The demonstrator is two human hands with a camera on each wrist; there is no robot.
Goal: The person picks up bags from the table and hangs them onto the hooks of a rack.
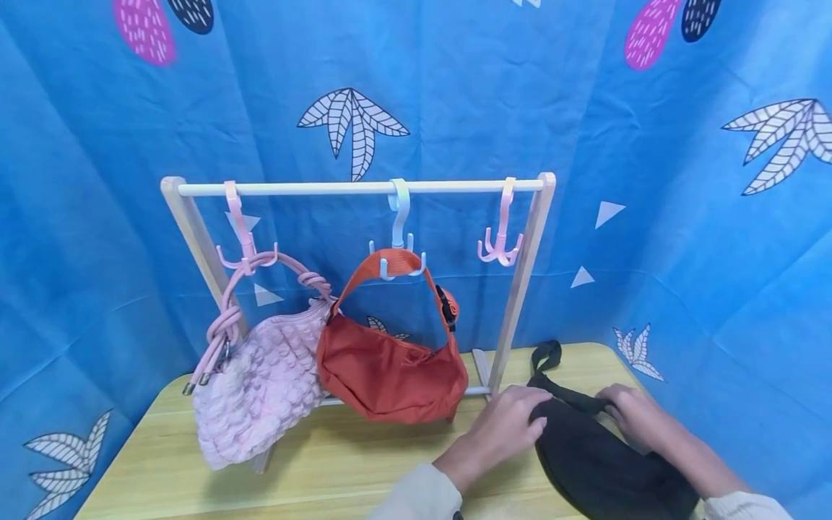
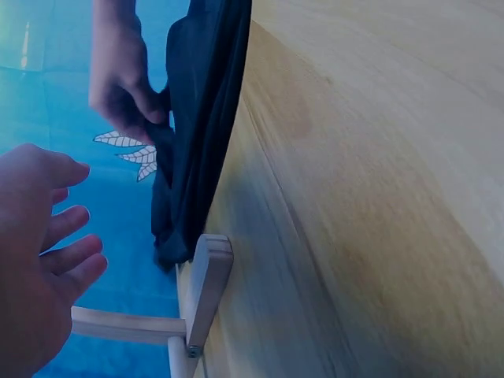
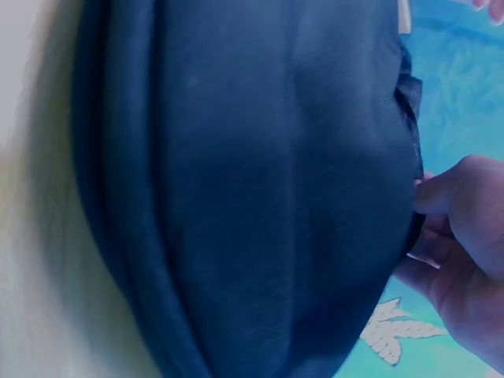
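Note:
A black shoulder bag (image 1: 604, 455) lies at the right of the wooden table, its black strap (image 1: 565, 393) stretching toward the back. My right hand (image 1: 640, 415) pinches this strap along the bag's upper side; the right wrist view shows thumb and fingers of that hand (image 3: 472, 244) meeting at the bag's edge. By the bag's left end is my left hand (image 1: 507, 430). In the left wrist view this hand (image 2: 39, 244) has loosely bent, spread fingers with nothing between them, a gap away from the black cloth (image 2: 205, 110).
A white rack (image 1: 312, 189) carries three hooks. A pink quilted bag (image 1: 260, 390) hangs from the left pink hook (image 1: 243, 231), a rust-red bag (image 1: 390, 372) from the pale blue middle hook (image 1: 399, 217). The right pink hook (image 1: 500, 231) bears no bag. Blue patterned curtain (image 1: 455, 94) surrounds the table (image 1: 364, 477).

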